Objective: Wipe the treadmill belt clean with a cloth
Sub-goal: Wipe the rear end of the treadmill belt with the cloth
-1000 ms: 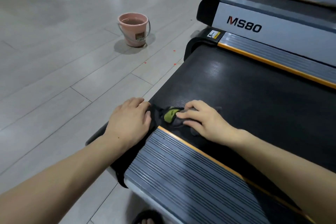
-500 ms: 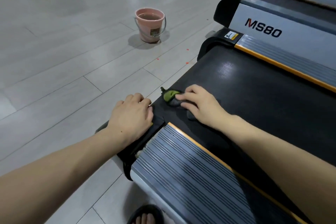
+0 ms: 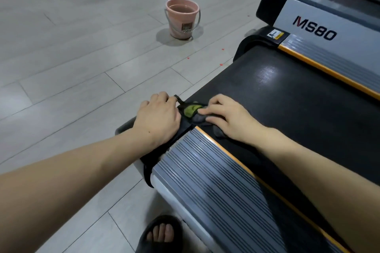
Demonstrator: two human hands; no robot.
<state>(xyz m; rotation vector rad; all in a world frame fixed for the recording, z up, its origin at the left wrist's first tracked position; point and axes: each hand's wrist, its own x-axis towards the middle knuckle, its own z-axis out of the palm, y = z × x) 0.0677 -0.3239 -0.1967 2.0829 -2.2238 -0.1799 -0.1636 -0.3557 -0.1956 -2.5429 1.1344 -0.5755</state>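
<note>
The black treadmill belt [image 3: 287, 104] runs from the centre to the right, with ribbed grey side rails edged in orange. A dark cloth with a green patch [image 3: 192, 110] lies bunched at the belt's rear left corner. My right hand [image 3: 226, 118] presses flat on the cloth, fingers pointing left. Resting on the black rear end cap of the treadmill, my left hand [image 3: 158, 118] touches the cloth's left edge with its fingers curled over the cap.
A pink bucket [image 3: 182, 19] with water stands on the grey tiled floor ahead. A second treadmill marked MS80 [image 3: 314, 28] sits to the right. The near side rail [image 3: 216, 181] lies below my arms. A foot in a black sandal [image 3: 161, 234] is at the bottom.
The view shifted forward, bringing the bucket closer. My right hand slid the cloth back toward the near rail corner, close to my left hand, which stays on the end cap.
</note>
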